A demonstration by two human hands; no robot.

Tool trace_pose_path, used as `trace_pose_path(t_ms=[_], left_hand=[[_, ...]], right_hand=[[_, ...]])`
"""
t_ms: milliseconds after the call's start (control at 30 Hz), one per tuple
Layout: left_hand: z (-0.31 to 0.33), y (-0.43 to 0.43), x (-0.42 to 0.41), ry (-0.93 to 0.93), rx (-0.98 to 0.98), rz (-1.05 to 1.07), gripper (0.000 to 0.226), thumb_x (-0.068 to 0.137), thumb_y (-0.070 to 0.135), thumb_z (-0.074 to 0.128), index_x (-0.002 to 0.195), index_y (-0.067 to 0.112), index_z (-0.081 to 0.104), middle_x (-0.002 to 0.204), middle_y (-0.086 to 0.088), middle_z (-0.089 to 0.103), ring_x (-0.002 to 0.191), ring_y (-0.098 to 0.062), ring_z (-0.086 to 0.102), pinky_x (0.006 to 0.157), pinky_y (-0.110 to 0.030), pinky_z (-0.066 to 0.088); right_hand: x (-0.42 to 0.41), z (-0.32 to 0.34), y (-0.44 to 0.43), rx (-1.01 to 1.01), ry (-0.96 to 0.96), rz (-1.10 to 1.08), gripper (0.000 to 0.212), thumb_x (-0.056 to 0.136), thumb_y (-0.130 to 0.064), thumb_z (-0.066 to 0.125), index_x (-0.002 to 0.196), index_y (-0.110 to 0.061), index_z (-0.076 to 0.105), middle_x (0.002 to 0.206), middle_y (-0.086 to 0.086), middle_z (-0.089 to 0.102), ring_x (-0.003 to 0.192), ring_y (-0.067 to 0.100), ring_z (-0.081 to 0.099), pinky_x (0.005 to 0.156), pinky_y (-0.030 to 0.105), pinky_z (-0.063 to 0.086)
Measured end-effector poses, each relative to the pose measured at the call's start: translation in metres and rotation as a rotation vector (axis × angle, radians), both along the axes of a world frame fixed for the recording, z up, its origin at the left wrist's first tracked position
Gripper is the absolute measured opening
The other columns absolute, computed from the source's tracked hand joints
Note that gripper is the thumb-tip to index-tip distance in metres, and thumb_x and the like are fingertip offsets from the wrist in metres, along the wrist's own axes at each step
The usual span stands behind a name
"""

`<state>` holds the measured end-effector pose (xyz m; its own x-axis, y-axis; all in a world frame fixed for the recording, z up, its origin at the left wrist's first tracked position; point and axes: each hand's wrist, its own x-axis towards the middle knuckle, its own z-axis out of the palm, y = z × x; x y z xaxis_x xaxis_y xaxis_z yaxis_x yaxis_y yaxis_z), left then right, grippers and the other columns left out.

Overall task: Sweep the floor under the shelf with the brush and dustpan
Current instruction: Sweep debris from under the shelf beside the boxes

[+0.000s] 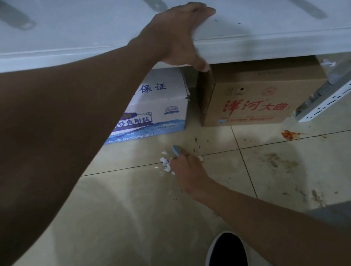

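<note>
The light is dim and bluish. The left forearm (31, 146) at nine o'clock reads dark and soft. Pale glare streaks the floor tiles (113, 214) toward six o'clock. Shadow sits under the shelf (271, 45) at one o'clock. The top edge blurs.

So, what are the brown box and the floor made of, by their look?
Brown box: cardboard, matt, with a folded flap and printed red characters.
Floor: probably glazed ceramic tile, glossy; reflections and straight grout lines show.
</note>
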<state>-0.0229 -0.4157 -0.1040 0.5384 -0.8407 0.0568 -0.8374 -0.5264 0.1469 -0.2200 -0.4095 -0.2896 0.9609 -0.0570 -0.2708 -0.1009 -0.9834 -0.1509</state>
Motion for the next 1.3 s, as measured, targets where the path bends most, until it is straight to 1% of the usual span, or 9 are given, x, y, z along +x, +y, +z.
trace_pose_path(t_ms=[100,300,367,467,533,700,800,933,1300], left_hand=[[0.000,0.000,0.000,-0.005,0.000,-0.002,0.116,0.062,0.070,0.072,0.156,0.028,0.016,0.162,0.005,0.019,0.147,-0.021,0.021,0.116,-0.043,0.021],[0.000,0.000,0.000,0.005,-0.002,-0.002,0.116,0.062,0.069,0.073,0.155,0.028,0.017,0.162,0.005,0.019,0.147,-0.022,0.022,0.116,-0.044,0.022],[0.000,-0.001,0.000,0.006,-0.001,0.001,0.116,0.063,0.069,0.072,0.156,0.028,0.016,0.162,0.004,0.019,0.147,-0.022,0.021,0.116,-0.044,0.021],[-0.001,0.000,0.002,0.006,0.003,0.007,0.116,0.062,0.070,0.072,0.156,0.029,0.016,0.162,0.005,0.018,0.147,-0.022,0.022,0.115,-0.044,0.022],[-0.001,0.000,0.001,0.006,-0.001,0.005,0.117,0.061,0.070,0.072,0.155,0.029,0.017,0.161,0.006,0.019,0.146,-0.022,0.023,0.115,-0.044,0.023],[-0.002,-0.001,0.001,-0.005,-0.006,0.011,0.116,0.062,0.070,0.072,0.155,0.027,0.018,0.161,0.004,0.020,0.146,-0.022,0.023,0.115,-0.045,0.022],[-0.004,-0.002,0.002,-0.006,-0.009,0.009,0.116,0.062,0.069,0.073,0.155,0.027,0.019,0.161,0.004,0.021,0.146,-0.022,0.023,0.115,-0.045,0.022],[-0.003,-0.002,0.001,-0.015,0.001,0.002,0.115,0.064,0.068,0.073,0.156,0.026,0.017,0.162,0.003,0.018,0.147,-0.022,0.021,0.116,-0.044,0.020],[-0.004,-0.003,0.002,-0.028,0.000,-0.005,0.115,0.063,0.069,0.072,0.156,0.026,0.018,0.162,0.003,0.019,0.147,-0.022,0.022,0.116,-0.042,0.020]], right_hand=[[0.005,-0.004,0.004,0.085,-0.095,-0.091,0.025,0.094,-0.005,0.050,0.117,-0.003,0.061,0.120,0.016,0.059,0.099,0.028,0.066,0.080,0.034,0.052],[0.031,0.015,-0.017,0.264,-0.288,-0.377,0.030,0.087,-0.005,0.059,0.117,0.001,0.057,0.117,0.018,0.056,0.107,0.030,0.058,0.084,0.035,0.051],[0.033,0.013,-0.018,0.402,-0.303,-0.445,0.022,0.085,-0.001,0.059,0.106,0.002,0.062,0.110,0.017,0.059,0.102,0.027,0.059,0.073,0.029,0.053],[0.031,0.003,-0.013,0.559,-0.273,-0.529,0.008,0.085,0.004,0.056,0.077,0.004,0.059,0.086,0.012,0.062,0.083,0.016,0.058,0.046,0.004,0.037],[0.030,-0.006,-0.002,0.658,-0.245,-0.549,0.012,0.086,0.003,0.055,0.083,0.011,0.064,0.088,0.015,0.066,0.081,0.017,0.061,0.040,0.002,0.037],[0.025,-0.029,0.027,0.840,-0.145,-0.576,0.015,0.083,0.002,0.059,0.084,0.005,0.074,0.084,0.014,0.072,0.080,0.022,0.071,0.066,0.036,0.062],[0.016,-0.047,0.034,0.814,-0.084,-0.498,0.016,0.079,0.001,0.061,0.084,0.002,0.076,0.083,0.013,0.074,0.078,0.019,0.070,0.077,0.030,0.059],[0.012,-0.056,0.021,0.756,-0.095,-0.529,0.019,0.078,0.003,0.059,0.085,0.001,0.077,0.084,0.012,0.074,0.075,0.016,0.066,0.073,0.025,0.055],[0.034,-0.053,-0.076,0.591,-0.182,-0.677,0.011,0.077,0.003,0.064,0.080,0.003,0.075,0.079,0.018,0.072,0.081,0.028,0.069,0.074,0.041,0.060]])
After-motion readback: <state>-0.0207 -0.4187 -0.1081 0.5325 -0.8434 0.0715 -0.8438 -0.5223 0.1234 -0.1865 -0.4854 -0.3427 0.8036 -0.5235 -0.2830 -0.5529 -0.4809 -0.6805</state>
